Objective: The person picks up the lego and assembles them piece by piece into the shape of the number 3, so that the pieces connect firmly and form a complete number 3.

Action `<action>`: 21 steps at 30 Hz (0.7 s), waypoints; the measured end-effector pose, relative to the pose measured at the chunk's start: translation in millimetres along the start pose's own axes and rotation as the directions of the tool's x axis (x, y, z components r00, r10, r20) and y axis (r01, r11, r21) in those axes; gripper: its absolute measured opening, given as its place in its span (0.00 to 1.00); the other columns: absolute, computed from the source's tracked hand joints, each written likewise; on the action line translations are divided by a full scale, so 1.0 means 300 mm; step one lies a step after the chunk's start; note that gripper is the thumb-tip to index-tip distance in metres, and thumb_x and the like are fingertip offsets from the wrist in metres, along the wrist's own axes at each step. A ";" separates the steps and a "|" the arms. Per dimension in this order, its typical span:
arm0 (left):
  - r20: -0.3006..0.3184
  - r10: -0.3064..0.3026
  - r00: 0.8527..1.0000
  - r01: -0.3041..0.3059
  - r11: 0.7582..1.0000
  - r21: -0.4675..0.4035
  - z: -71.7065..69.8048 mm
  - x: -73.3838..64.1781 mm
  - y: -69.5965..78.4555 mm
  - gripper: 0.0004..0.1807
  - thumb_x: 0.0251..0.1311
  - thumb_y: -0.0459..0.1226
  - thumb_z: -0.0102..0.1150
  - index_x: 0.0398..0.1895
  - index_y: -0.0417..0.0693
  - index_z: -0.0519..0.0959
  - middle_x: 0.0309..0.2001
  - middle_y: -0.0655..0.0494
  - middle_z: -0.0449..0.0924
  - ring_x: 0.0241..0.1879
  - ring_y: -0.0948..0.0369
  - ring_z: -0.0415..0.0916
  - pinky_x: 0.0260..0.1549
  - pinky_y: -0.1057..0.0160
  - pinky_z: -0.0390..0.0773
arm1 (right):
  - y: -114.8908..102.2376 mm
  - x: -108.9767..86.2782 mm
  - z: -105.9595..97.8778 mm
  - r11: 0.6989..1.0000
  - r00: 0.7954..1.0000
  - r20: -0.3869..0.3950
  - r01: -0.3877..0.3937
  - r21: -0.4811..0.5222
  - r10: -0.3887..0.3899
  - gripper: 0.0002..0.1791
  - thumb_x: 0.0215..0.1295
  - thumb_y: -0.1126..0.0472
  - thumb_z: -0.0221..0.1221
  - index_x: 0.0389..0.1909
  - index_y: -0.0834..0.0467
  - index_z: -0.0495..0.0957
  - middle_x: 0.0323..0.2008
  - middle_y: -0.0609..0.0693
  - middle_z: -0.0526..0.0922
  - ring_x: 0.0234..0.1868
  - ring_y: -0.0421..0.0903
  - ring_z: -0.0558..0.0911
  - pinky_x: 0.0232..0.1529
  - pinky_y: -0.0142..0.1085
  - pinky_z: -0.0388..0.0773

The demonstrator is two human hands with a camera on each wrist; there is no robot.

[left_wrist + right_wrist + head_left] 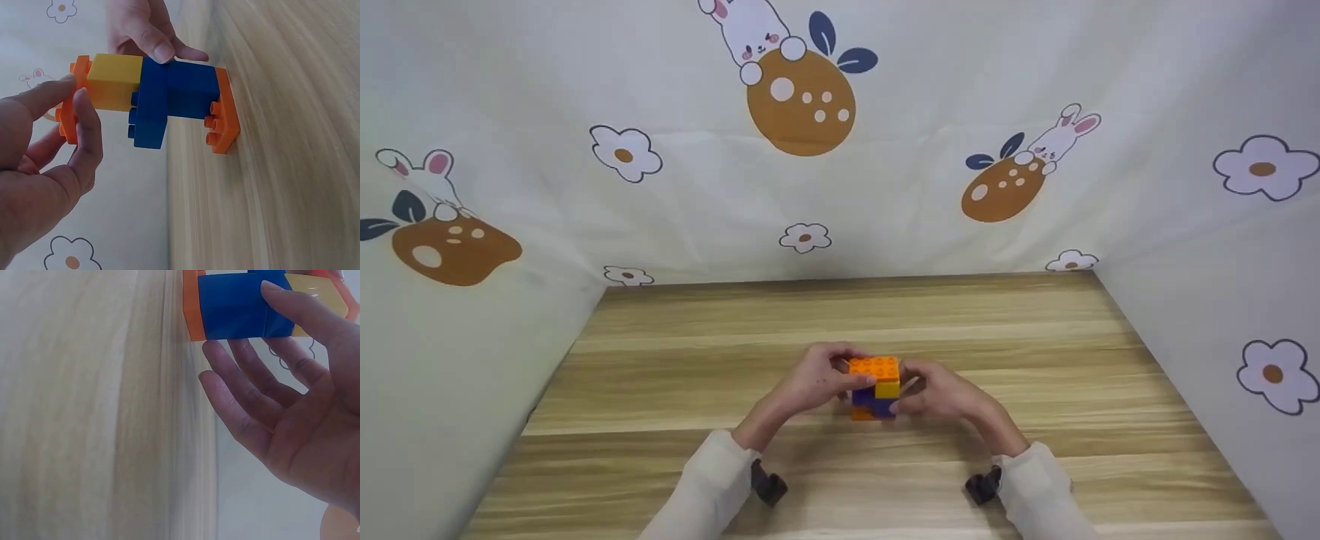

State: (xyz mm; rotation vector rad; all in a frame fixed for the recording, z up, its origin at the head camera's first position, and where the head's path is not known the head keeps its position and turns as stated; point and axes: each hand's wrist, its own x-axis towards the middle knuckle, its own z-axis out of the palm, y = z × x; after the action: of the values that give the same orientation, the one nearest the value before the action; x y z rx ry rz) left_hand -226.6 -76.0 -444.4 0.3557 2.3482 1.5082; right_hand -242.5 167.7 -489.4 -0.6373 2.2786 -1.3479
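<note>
A stack of toy building bricks stands on the wooden tabletop. From bottom to top it has a flat orange brick (228, 121), a tall blue brick (194, 90), a second blue brick (151, 115) jutting out to one side, a yellow brick (114, 82) and a flat orange brick (877, 366) with studs on top. My left hand (814, 381) pinches that top orange brick between thumb and fingers. On the other side, my right hand (946, 391) holds the stack at its blue bricks, thumb on the near face; the right wrist view shows its lower fingers spread below.
The wood-grain table (720, 315) reaches back to a pale cloth wall (915, 187) printed with rabbits, fruit and flowers. More cloth closes off both sides. Black wrist mounts (769, 484) sit under both cuffs.
</note>
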 end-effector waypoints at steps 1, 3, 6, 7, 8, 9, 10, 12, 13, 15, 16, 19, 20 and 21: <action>0.000 -0.004 1.000 0.004 1.000 0.005 0.000 0.002 0.002 0.19 0.60 0.42 0.70 0.53 0.48 0.83 0.42 0.50 0.83 0.34 0.57 0.77 0.32 0.61 0.84 | -0.001 0.000 0.001 1.000 1.000 0.000 0.001 0.001 -0.001 0.22 0.59 0.61 0.70 0.54 0.59 0.78 0.48 0.59 0.82 0.47 0.52 0.85 0.48 0.40 0.83; 0.001 -0.006 1.000 0.006 1.000 0.016 0.000 0.004 0.008 0.19 0.59 0.43 0.71 0.52 0.49 0.83 0.41 0.50 0.83 0.32 0.56 0.77 0.28 0.64 0.82 | -0.003 -0.001 0.002 1.000 1.000 0.001 0.003 0.000 -0.003 0.23 0.59 0.61 0.70 0.55 0.58 0.78 0.48 0.59 0.82 0.47 0.52 0.85 0.48 0.40 0.83; 0.004 -0.004 1.000 0.004 1.000 0.024 0.000 0.007 0.017 0.18 0.58 0.43 0.72 0.51 0.50 0.84 0.39 0.51 0.83 0.29 0.57 0.75 0.23 0.69 0.78 | -0.007 0.000 0.001 1.000 1.000 0.000 0.016 -0.003 -0.016 0.25 0.59 0.62 0.70 0.58 0.57 0.78 0.49 0.59 0.82 0.47 0.52 0.84 0.48 0.41 0.82; 0.006 -0.007 1.000 0.007 1.000 0.025 0.000 0.008 0.018 0.18 0.58 0.43 0.72 0.50 0.50 0.84 0.39 0.51 0.83 0.29 0.58 0.75 0.23 0.69 0.78 | -0.009 0.000 0.001 1.000 1.000 0.000 0.016 -0.004 -0.016 0.25 0.59 0.62 0.70 0.58 0.57 0.78 0.49 0.59 0.82 0.48 0.53 0.84 0.48 0.41 0.82; 0.008 -0.009 1.000 0.009 1.000 0.027 -0.001 0.009 0.019 0.18 0.58 0.43 0.72 0.50 0.51 0.84 0.39 0.52 0.83 0.29 0.59 0.74 0.23 0.69 0.77 | -0.009 0.000 0.001 1.000 1.000 -0.001 0.013 -0.005 -0.013 0.25 0.59 0.62 0.70 0.58 0.56 0.78 0.50 0.58 0.82 0.48 0.53 0.83 0.49 0.41 0.82; 0.009 -0.012 1.000 0.011 1.000 0.027 -0.002 0.009 0.020 0.17 0.58 0.43 0.72 0.50 0.51 0.84 0.39 0.52 0.82 0.29 0.60 0.73 0.24 0.69 0.77 | -0.011 0.000 0.001 1.000 1.000 -0.003 0.014 -0.009 -0.014 0.25 0.59 0.62 0.71 0.58 0.56 0.78 0.50 0.58 0.82 0.48 0.53 0.83 0.49 0.41 0.81; 0.010 -0.014 1.000 0.013 1.000 0.026 -0.004 0.008 0.020 0.17 0.58 0.43 0.72 0.51 0.52 0.84 0.39 0.52 0.82 0.29 0.60 0.73 0.24 0.68 0.77 | -0.012 0.000 0.001 1.000 1.000 -0.007 0.012 -0.013 -0.012 0.25 0.59 0.62 0.71 0.58 0.56 0.78 0.50 0.58 0.82 0.49 0.53 0.82 0.49 0.41 0.81; 0.009 -0.016 1.000 0.016 1.000 0.024 -0.007 0.008 0.018 0.18 0.58 0.43 0.71 0.51 0.52 0.84 0.40 0.52 0.82 0.29 0.61 0.73 0.25 0.68 0.76 | -0.014 -0.001 0.000 1.000 1.000 -0.009 0.003 -0.015 -0.003 0.25 0.59 0.61 0.71 0.57 0.56 0.78 0.50 0.57 0.82 0.49 0.53 0.82 0.50 0.41 0.80; 0.007 -0.020 1.000 0.019 1.000 0.023 -0.008 0.008 0.017 0.18 0.58 0.43 0.71 0.52 0.52 0.84 0.40 0.52 0.82 0.29 0.61 0.73 0.25 0.67 0.76 | -0.015 -0.001 0.000 1.000 1.000 -0.010 -0.002 -0.016 0.002 0.24 0.58 0.61 0.71 0.57 0.56 0.78 0.50 0.57 0.82 0.49 0.53 0.82 0.50 0.41 0.80; 0.005 -0.016 1.000 0.016 1.000 0.019 -0.010 0.007 0.015 0.19 0.58 0.43 0.71 0.52 0.52 0.83 0.40 0.52 0.82 0.29 0.61 0.73 0.25 0.67 0.76 | -0.016 -0.001 0.001 1.000 1.000 -0.010 -0.010 -0.015 0.010 0.24 0.58 0.61 0.71 0.56 0.57 0.78 0.50 0.57 0.82 0.49 0.52 0.82 0.51 0.42 0.80; 0.004 -0.014 1.000 0.014 1.000 0.017 -0.011 0.007 0.013 0.19 0.58 0.43 0.71 0.52 0.51 0.83 0.40 0.51 0.82 0.29 0.61 0.73 0.25 0.67 0.76 | -0.015 -0.001 0.001 1.000 1.000 -0.010 -0.017 -0.012 0.017 0.23 0.58 0.61 0.71 0.55 0.57 0.78 0.50 0.57 0.82 0.49 0.52 0.82 0.51 0.42 0.81; 0.006 -0.013 1.000 0.012 1.000 0.010 -0.010 0.008 0.006 0.19 0.58 0.43 0.71 0.52 0.51 0.83 0.40 0.52 0.82 0.29 0.61 0.72 0.25 0.67 0.75 | -0.009 0.000 0.003 1.000 1.000 -0.006 -0.027 0.002 0.027 0.23 0.59 0.61 0.71 0.55 0.57 0.78 0.50 0.58 0.81 0.49 0.52 0.84 0.52 0.42 0.82; 0.008 -0.009 1.000 0.009 1.000 0.008 -0.009 0.009 0.003 0.18 0.58 0.43 0.71 0.51 0.51 0.84 0.39 0.52 0.82 0.29 0.61 0.72 0.25 0.68 0.75 | -0.006 0.000 0.004 1.000 1.000 -0.004 -0.023 0.005 0.023 0.23 0.59 0.61 0.71 0.55 0.57 0.78 0.49 0.58 0.81 0.49 0.52 0.84 0.51 0.42 0.82; 0.010 -0.005 1.000 0.005 1.000 0.005 -0.008 0.010 0.000 0.18 0.58 0.43 0.71 0.51 0.51 0.84 0.39 0.52 0.82 0.29 0.61 0.72 0.25 0.68 0.75 | -0.004 0.000 0.004 1.000 1.000 -0.003 -0.019 0.009 0.019 0.23 0.58 0.62 0.70 0.56 0.57 0.78 0.49 0.58 0.81 0.48 0.53 0.84 0.51 0.42 0.82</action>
State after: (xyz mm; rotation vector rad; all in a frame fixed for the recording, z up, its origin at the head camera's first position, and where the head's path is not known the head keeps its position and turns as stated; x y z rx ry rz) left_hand -230.4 -76.9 -443.8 0.3567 2.3437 1.4954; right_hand -241.6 166.2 -489.0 -0.6094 2.2735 -1.3506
